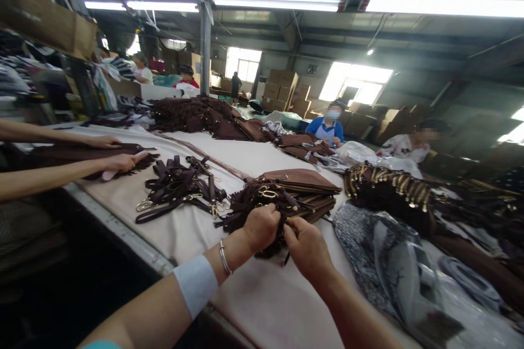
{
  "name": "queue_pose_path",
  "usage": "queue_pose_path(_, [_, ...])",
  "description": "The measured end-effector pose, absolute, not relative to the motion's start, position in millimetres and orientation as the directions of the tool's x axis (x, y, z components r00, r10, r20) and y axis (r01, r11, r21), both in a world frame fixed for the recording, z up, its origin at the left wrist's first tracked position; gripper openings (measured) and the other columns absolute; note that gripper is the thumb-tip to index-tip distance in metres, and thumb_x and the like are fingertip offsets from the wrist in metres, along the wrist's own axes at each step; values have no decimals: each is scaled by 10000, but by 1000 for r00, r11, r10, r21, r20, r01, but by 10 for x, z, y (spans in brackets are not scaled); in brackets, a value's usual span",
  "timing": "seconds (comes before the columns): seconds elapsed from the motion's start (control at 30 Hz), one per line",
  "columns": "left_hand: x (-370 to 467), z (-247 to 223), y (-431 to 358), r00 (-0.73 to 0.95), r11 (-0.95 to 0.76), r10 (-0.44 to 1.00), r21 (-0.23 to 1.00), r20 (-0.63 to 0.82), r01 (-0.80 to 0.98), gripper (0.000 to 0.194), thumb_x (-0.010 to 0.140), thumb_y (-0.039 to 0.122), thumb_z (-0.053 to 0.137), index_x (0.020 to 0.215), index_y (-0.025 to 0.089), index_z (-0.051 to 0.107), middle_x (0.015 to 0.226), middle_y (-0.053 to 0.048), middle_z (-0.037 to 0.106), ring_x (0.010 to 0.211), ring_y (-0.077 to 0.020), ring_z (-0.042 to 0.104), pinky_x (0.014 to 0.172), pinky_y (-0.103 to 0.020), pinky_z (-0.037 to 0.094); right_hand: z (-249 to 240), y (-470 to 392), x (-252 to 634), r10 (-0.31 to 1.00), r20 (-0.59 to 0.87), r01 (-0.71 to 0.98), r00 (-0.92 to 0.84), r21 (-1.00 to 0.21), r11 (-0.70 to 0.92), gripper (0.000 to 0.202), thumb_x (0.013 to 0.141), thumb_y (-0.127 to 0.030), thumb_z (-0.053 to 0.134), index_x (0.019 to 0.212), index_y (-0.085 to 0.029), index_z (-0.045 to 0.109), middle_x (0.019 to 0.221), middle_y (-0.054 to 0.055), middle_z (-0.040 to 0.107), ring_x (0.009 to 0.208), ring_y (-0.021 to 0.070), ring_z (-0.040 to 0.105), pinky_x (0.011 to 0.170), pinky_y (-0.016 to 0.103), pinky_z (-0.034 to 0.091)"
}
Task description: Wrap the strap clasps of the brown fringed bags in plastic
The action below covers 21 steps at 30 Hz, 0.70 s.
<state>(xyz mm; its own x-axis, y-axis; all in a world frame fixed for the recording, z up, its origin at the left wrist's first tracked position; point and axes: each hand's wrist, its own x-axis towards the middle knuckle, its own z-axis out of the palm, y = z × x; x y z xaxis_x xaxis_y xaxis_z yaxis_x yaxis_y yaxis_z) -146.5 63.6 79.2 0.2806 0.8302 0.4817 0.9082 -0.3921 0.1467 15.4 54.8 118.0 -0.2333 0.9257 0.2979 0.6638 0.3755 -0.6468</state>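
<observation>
A stack of fringed brown bags (pixel 305 179) with zips and gold-coloured rings lies in front of me. My left hand (pixel 262 226), with a silver bangle at the wrist, is closed at the fringed end of the top bag, just below a gold ring. Close beside it, my right hand (pixel 305 242) pinches at the same end, thumb against forefinger. My fingers hide the exact part they grip. Dark fringe and a thin strip hang below my hands. Left of the stack lies a tangled heap of dark brown straps (pixel 180 185) with gold clasps.
At left, a co-worker's hand (pixel 118 163) holds a pink comb or brush on a fringed brown piece; the other presses it. More brown bags (pixel 196 114) pile up behind. Clear plastic bags (pixel 409 272) and gold-trimmed brown pieces (pixel 388 191) lie right. Other people sit across the table.
</observation>
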Motion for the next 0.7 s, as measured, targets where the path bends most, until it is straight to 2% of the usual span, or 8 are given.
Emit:
queue_pose_path(0.1, [-1476, 828, 614, 285, -400, 834, 163, 472, 902, 203, 899, 229, 460, 802, 159, 624, 846, -84, 619, 707, -182, 604, 648, -297, 485, 1095, 486, 159, 948, 251, 561, -195, -764, 318, 317, 837, -400, 512, 856, -154, 712, 655, 44, 678, 611, 185, 584, 576, 265, 421])
queue_pose_path(0.2, [-1546, 840, 564, 251, -396, 854, 257, 456, 882, 222, 921, 241, 438, 822, 177, 627, 879, -70, 630, 782, -177, 617, 725, -285, 489, 996, 513, 327, 971, 196, 480, -137, -844, 238, 386, 821, -482, 552, 864, -133, 712, 607, 30, 642, 572, 173, 550, 539, 260, 406])
queue_pose_path(0.37, [-1629, 842, 413, 22, -165, 927, 352, 375, 921, 172, 889, 222, 466, 842, 191, 628, 903, -66, 635, 812, -198, 625, 733, -298, 484, 929, 530, 553, 990, 142, 364, -27, -921, 142, 474, 748, -584, 633, 861, -130, 706, 508, -20, 540, 469, 129, 448, 455, 240, 329])
queue_pose_path(0.43, [-1603, 837, 338, -74, -89, 914, 376, 398, 922, 184, 872, 180, 454, 903, 180, 635, 920, -85, 628, 812, -211, 623, 733, -313, 479, 903, 523, 582, 991, 129, 285, 17, -951, 119, 511, 723, -617, 648, 853, -124, 696, 493, -28, 511, 441, 113, 403, 424, 233, 287])
queue_pose_path(0.5, [-1535, 819, 276, -131, -114, 879, 468, 459, 876, 219, 846, 140, 460, 968, 168, 640, 937, -96, 625, 848, -213, 615, 779, -318, 470, 866, 514, 590, 993, 108, 209, 38, -973, 98, 514, 713, -619, 664, 853, -125, 682, 493, -37, 483, 434, 100, 371, 411, 224, 256])
queue_pose_path(0.6, [-1378, 765, 257, -179, -194, 902, 740, 393, 645, 172, 811, 168, 537, 912, 168, 676, 779, -52, 633, 731, -176, 589, 738, -295, 460, 802, 495, 584, 998, 62, 114, 14, -992, 60, 479, 728, -584, 683, 880, -131, 660, 505, -59, 435, 441, 82, 334, 411, 205, 215])
queue_pose_path(0.63, [-1320, 743, 273, -194, -178, 930, 844, 313, 506, 136, 798, 191, 572, 867, 169, 688, 709, -31, 623, 666, -158, 566, 683, -278, 453, 784, 486, 580, 999, 52, 88, 6, -995, 52, 468, 735, -572, 688, 891, -132, 653, 509, -63, 425, 445, 79, 329, 414, 201, 210])
queue_pose_path(0.7, [-1214, 707, 328, -220, -46, 973, 995, 65, 88, 81, 754, 223, 648, 780, 159, 691, 603, 2, 579, 545, -115, 491, 544, -236, 395, 758, 466, 575, 999, 42, 51, 1, -998, 42, 455, 744, -553, 696, 910, -132, 644, 516, -67, 419, 454, 75, 330, 420, 195, 213])
